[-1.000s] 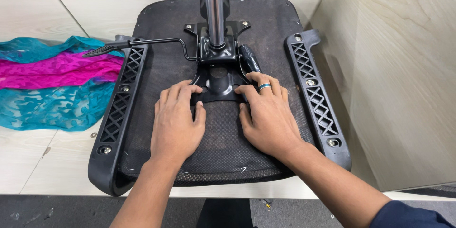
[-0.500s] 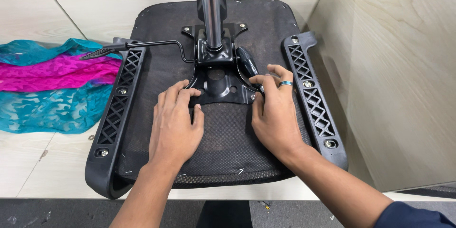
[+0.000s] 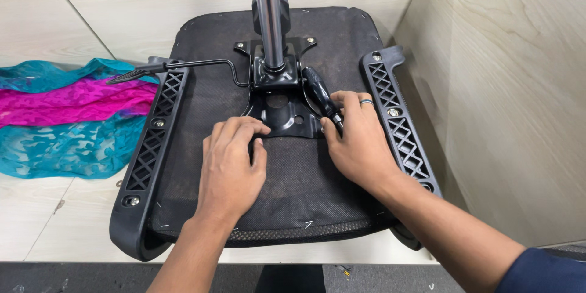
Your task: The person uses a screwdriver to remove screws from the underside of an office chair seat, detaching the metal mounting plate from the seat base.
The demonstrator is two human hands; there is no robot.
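An office chair seat point(image 3: 287, 177) lies upside down on a pale table, its black fabric underside facing up. A black metal mechanism plate point(image 3: 282, 113) is fixed at its middle, with a chrome gas cylinder point(image 3: 268, 18) standing upright from it. My left hand point(image 3: 231, 168) rests on the fabric, fingers curled against the plate's near left corner. My right hand point(image 3: 360, 143) pinches the lower end of a black-handled tool point(image 3: 317, 88), seemingly a screwdriver, at the plate's near right corner. A ring is on that hand.
Black lattice armrest brackets run along the seat's left side point(image 3: 149, 146) and right side point(image 3: 397, 116). A thin lever point(image 3: 189, 64) sticks out to the left. A teal and pink cloth point(image 3: 67, 116) lies at the left. A wooden panel point(image 3: 513, 104) stands close on the right.
My right hand has slid right off the plate's near edge and closed around the tool's lower end. My left hand has barely shifted. The view has tipped down slightly.
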